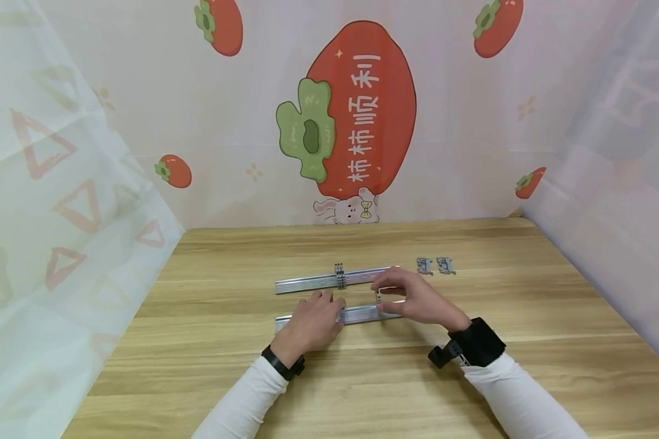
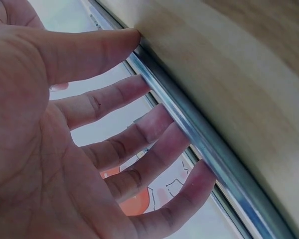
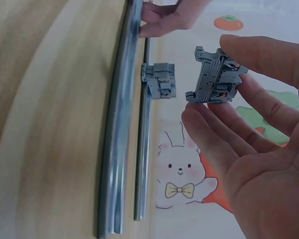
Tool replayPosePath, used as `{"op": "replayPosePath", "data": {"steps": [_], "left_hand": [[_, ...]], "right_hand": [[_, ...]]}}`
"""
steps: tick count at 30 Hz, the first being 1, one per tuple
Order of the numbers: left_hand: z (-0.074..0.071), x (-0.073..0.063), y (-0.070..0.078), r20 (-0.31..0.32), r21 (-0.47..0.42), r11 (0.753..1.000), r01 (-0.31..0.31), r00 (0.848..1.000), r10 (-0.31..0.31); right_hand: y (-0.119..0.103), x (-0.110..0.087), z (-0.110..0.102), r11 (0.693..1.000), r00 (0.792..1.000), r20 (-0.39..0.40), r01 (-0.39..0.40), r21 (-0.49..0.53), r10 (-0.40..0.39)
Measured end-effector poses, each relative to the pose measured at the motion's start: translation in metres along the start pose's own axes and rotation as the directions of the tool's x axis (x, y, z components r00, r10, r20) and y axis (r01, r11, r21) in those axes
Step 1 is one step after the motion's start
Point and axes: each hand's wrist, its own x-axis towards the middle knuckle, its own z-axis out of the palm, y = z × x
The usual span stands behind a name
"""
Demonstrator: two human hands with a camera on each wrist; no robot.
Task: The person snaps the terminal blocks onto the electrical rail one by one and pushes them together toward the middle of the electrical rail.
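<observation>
Two slotted metal DIN rails lie across the table, one behind the other. My left hand point(image 1: 314, 322) holds the near rail point(image 1: 359, 314); in the left wrist view the thumb is at one edge of that rail point(image 2: 204, 142) and the fingertips point(image 2: 177, 137) at the other. Between thumb and fingertips, my right hand point(image 1: 423, 299) pinches a grey terminal block point(image 3: 214, 79) above the near rail, apart from it in the right wrist view. Grey terminal blocks point(image 1: 340, 276) sit on the far rail point(image 1: 304, 284), near its middle.
Two more grey terminal blocks, one at left point(image 1: 424, 266) and one at right point(image 1: 445, 265), lie flat on the wooden table point(image 1: 198, 390) beyond my right hand. A printed cloth backdrop point(image 1: 450, 152) stands behind the table, with cloth at both sides.
</observation>
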Motion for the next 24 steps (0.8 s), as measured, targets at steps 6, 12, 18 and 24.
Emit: {"op": "replayPosePath", "data": {"steps": [6,12,18,24], "left_hand": [[0.000,0.001,0.000,0.008,-0.005,1.000,0.004,1.000,-0.004],[-0.001,0.001,-0.001,0.003,-0.028,1.000,0.003,1.000,-0.003],[-0.001,0.001,-0.002,-0.009,-0.041,0.999,-0.008,1.000,0.007],[-0.001,0.001,-0.003,-0.018,-0.031,0.999,-0.014,1.000,0.014]], "right_hand": [[0.001,0.003,0.011,1.000,1.000,-0.002,-0.012,-0.013,0.012],[0.002,0.004,0.018,1.000,1.000,0.003,-0.009,-0.027,0.009],[0.002,0.005,0.023,0.999,1.000,-0.004,0.018,-0.026,-0.018],[-0.001,0.008,0.028,1.000,1.000,0.007,-0.001,-0.017,0.002]]}}
